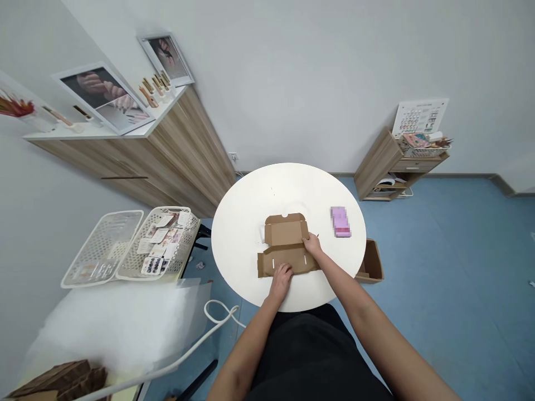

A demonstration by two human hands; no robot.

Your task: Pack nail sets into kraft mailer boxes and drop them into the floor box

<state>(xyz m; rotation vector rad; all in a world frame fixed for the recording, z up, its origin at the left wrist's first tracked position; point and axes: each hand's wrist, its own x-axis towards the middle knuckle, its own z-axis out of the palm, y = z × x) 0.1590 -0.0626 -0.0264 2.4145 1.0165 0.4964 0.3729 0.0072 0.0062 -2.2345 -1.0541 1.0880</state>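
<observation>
Well, left hand (pixel 281 281), right hand (pixel 312 244) open on cardboard blank (pixel 288 234); pink box (pixel 340 221) nearby on white table (pixel 246 223).

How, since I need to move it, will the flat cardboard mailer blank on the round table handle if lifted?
The cardboard mailer blank will probably feel light for its size, being one sheet of thin board. Its panels look fairly stiff, but it will likely flex along the creases, so the flaps may swing. Lifting it with both the left hand and right hand would probably help.

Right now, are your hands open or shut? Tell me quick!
Left hand: on the flat cardboard box, grip unclear.
Right hand: on the flat cardboard box, grip unclear.
</observation>
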